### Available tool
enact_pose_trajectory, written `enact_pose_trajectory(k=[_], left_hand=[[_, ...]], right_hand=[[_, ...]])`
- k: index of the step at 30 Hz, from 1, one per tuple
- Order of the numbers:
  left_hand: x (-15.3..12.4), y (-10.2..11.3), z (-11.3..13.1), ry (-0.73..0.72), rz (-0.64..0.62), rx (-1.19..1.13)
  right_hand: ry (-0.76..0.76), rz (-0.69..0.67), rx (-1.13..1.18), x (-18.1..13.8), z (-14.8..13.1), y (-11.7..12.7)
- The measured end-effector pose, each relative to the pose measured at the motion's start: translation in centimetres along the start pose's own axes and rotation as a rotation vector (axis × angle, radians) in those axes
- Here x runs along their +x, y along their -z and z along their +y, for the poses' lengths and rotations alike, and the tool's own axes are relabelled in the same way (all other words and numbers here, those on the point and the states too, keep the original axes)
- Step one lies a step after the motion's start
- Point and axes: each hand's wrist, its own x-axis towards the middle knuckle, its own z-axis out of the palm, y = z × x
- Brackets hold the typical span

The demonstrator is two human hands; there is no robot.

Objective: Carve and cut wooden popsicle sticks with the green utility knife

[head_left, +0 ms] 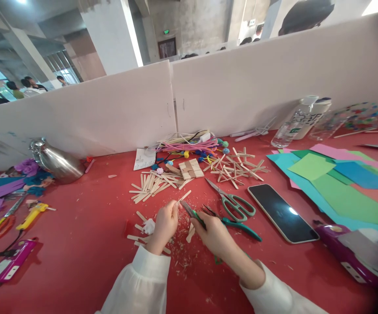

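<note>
My left hand is closed on a craft stick, whose pale end sticks out past the fingertips. My right hand is wrapped round the green handle of a utility knife. The blade points up and left, close to the stick; whether they touch I cannot tell. Wood shavings lie scattered below both hands. Beside my right hand rest teal-handled pliers and grey-green scissors. Several craft sticks are heaped beyond my left hand, and others lie partly under its wrist.
A phone and coloured paper lie to the right, near a purple device. On the left are a metal jug, a yellow glue gun and a purple power strip. A white partition runs along the back.
</note>
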Motion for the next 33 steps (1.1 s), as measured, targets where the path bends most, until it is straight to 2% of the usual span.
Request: enact_pose_trajectory(k=[4, 7, 11, 17, 21, 24, 29, 33], left_hand=[[0.0, 0.0, -0.1, -0.002, 0.002, -0.001], [0.0, 0.0, -0.2, -0.006, 0.000, 0.005], [0.0, 0.1, -0.3, -0.013, -0.019, 0.017], [0.1, -0.3, -0.4, 0.010, -0.034, 0.042], [0.1, -0.6, -0.6, 0.034, -0.031, 0.051], [0.1, -0.6, -0.7, 0.039, -0.033, 0.029], [0.2, -0.2, -0.9, 0.041, -0.035, -0.061], [0.2, -0.2, -0.9, 0.034, -0.029, -0.101]], right_hand=[[-0.035, -0.210, 0.175, 0.4, -0.3, 0.8], [-0.042, -0.270, 0.230, 0.4, -0.4, 1.0], [-0.042, -0.235, 0.178, 0.4, -0.2, 0.5], [-0.003, 0.006, -0.076, 0.1, 0.3, -0.6], [-0.022, 0.080, -0.157, -0.2, 0.3, -1.0], [-0.037, 0.056, -0.110, -0.2, 0.2, -0.5], [-0.090, -0.131, 0.132, 0.4, 0.0, 1.1], [-0.104, -0.201, 0.282, 0.4, -0.2, 1.4]])
